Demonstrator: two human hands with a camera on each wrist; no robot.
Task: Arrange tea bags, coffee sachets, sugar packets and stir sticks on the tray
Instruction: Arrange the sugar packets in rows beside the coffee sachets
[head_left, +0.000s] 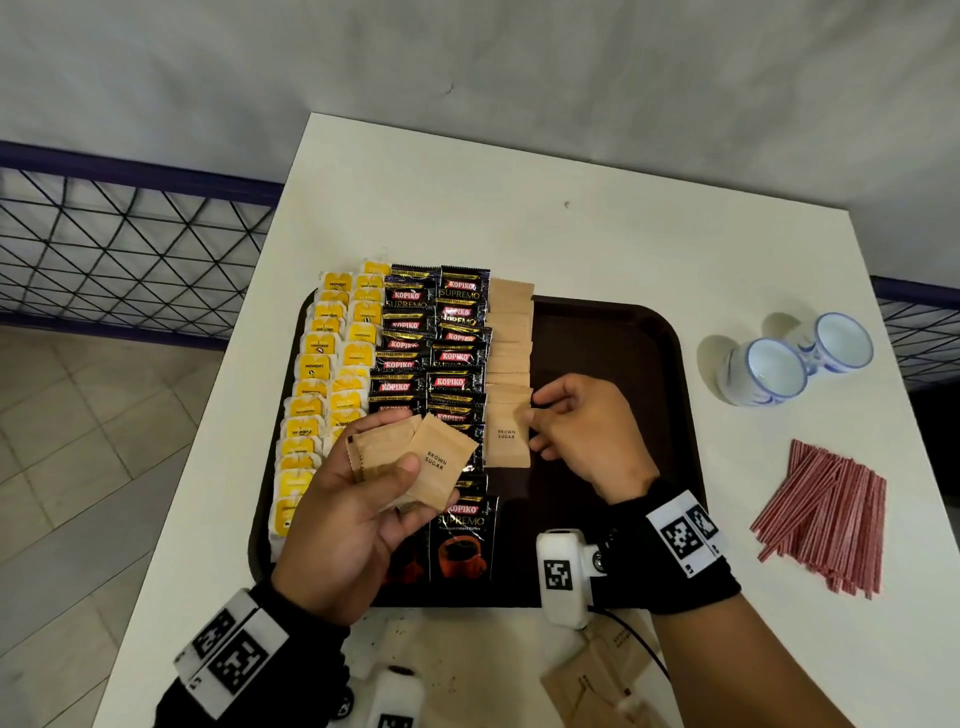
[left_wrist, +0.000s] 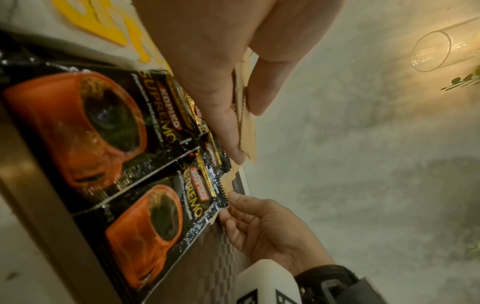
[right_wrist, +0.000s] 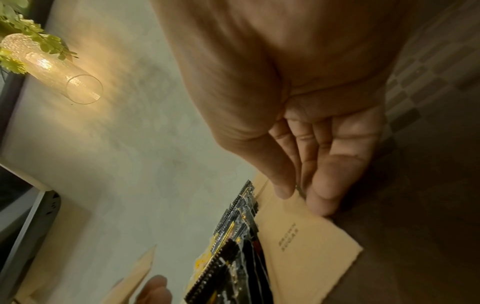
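Note:
A dark brown tray (head_left: 623, 332) carries rows of yellow tea bags (head_left: 322, 374), black Kopiko coffee sachets (head_left: 441, 343) and a column of brown sugar packets (head_left: 511, 332). My left hand (head_left: 363, 499) hovers over the tray's near left and grips a small fan of brown sugar packets (head_left: 436, 462) between thumb and fingers. My right hand (head_left: 582, 426) pinches the right edge of the nearest packet in the column (head_left: 506, 436), which lies flat on the tray (right_wrist: 306, 242). In the left wrist view the held packets (left_wrist: 246, 123) show edge-on.
A pile of red stir sticks (head_left: 826, 514) lies on the white table (head_left: 571, 218) right of the tray. Two blue-and-white cups (head_left: 789, 358) stand behind them. More brown sugar packets (head_left: 597, 675) lie near the table's front edge. A fence runs along the left.

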